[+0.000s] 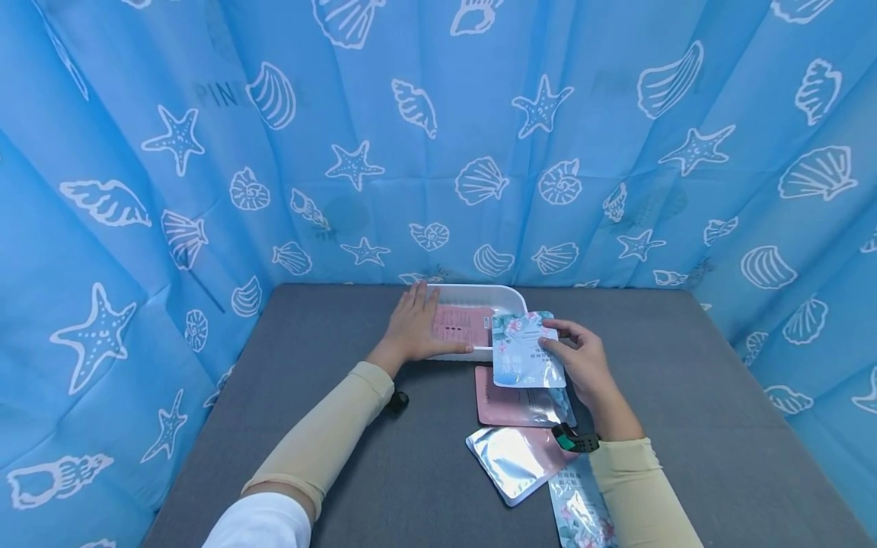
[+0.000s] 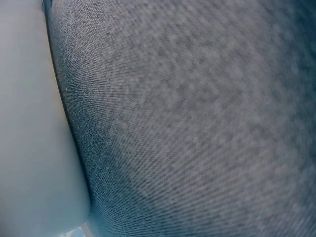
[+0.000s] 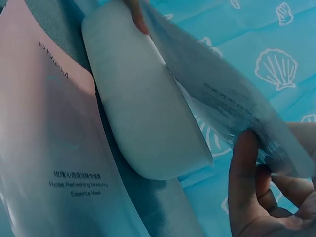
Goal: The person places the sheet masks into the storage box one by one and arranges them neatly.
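Observation:
A white plastic basket (image 1: 510,295) stands at the back of the table, with a pink face mask packet (image 1: 460,323) lying in it. My left hand (image 1: 418,327) rests over the basket's left end, fingers straight and thumb stretched along the front rim. My right hand (image 1: 582,354) pinches a light blue floral face mask packet (image 1: 527,358) by its right edge, between thumb and fingers. This packet is tilted over the basket's front right corner; in the right wrist view the packet (image 3: 222,94) rises beside the basket wall (image 3: 138,98). The left wrist view does not show the left hand's fingers.
In front of the basket lie a pink mask packet (image 1: 496,403), a silver-and-pink packet (image 1: 514,460) and a floral packet (image 1: 582,502), partly overlapping or under the right forearm. The grey table (image 1: 384,487) meets a blue shell-print curtain (image 1: 425,198) behind.

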{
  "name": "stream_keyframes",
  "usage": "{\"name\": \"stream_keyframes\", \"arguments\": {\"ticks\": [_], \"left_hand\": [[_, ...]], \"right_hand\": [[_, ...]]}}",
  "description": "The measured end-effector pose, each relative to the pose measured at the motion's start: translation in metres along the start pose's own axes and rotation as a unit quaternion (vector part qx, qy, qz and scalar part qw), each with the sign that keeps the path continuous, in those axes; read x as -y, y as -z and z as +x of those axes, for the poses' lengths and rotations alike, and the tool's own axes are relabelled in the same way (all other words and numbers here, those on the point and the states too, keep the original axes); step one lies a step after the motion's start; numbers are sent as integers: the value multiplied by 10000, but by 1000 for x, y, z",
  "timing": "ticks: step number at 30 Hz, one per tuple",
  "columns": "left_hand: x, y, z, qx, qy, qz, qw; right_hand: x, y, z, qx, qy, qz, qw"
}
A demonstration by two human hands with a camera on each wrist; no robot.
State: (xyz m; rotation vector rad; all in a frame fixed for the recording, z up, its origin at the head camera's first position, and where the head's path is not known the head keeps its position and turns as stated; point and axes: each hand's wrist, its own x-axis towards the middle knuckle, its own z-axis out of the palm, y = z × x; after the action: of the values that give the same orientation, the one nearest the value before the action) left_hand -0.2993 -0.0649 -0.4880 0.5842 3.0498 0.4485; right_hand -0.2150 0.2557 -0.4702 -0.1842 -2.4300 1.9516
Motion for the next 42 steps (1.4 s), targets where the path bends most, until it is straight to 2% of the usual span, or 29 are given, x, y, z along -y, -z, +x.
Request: {"name": "stream_keyframes", "arguments": {"ticks": [10,18,30,36,42], "left_hand": [[2,-1,0,-107,-68,1,9999],[1,0,-1,-59,-86,1,9999],[1,1,-1,-66,-76,15,9999],[2,0,0,-68,-88,29,9999],[2,0,-1,-78,-116,-3,9999]], "right_hand": [[0,-8,2,-1175,7,196,9929],[1,-12,2,-1803,-29,310,9831],[-2,-13,-3,-1222,-88,395,9917],[-2,-19,-5,-1394,210,345,9894],[-1,-22,-8,-1470,184,101,9889]]}}
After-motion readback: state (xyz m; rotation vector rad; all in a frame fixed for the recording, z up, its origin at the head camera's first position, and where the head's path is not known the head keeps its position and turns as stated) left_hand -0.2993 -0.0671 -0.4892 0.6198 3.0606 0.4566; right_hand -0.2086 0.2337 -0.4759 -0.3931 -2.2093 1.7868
